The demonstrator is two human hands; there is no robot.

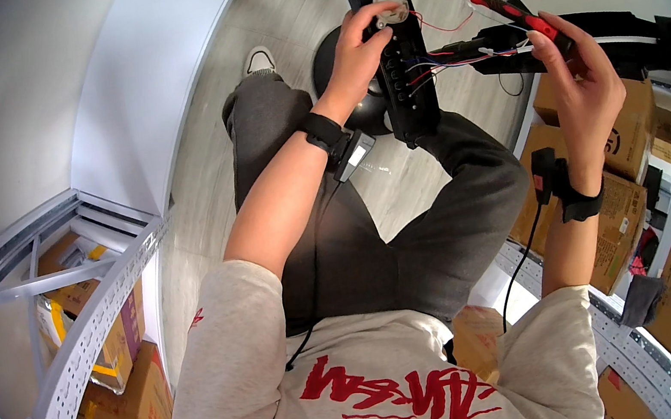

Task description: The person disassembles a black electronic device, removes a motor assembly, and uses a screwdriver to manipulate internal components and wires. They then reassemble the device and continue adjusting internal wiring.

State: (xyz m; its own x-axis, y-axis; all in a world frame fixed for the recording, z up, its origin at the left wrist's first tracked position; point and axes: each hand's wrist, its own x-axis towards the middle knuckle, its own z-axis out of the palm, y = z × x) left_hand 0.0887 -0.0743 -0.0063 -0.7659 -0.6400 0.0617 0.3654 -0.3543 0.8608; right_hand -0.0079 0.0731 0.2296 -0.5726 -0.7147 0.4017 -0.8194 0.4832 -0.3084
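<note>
My left hand (359, 50) is closed at a small clear, roughly round plastic part (391, 3), its thumb and index finger on the part's near side. That part lies against a long black panel (411, 103), which has a row of round fittings and stands up from near my knee. My right hand (583, 68) grips the red and black handle of a screwdriver (503, 8); its shaft points up and left, with the tip apart from the panel. Thin red, white and blue wires (465, 60) run from the panel toward a black bar-shaped piece (612, 25) on the right.
A black round base (330, 58) stands on the wood-look floor behind the panel. Cardboard boxes (609, 238) fill the shelving at right, and more boxes (126, 405) sit on the metal rack (92, 324) at left. Cables hang from both wrist devices.
</note>
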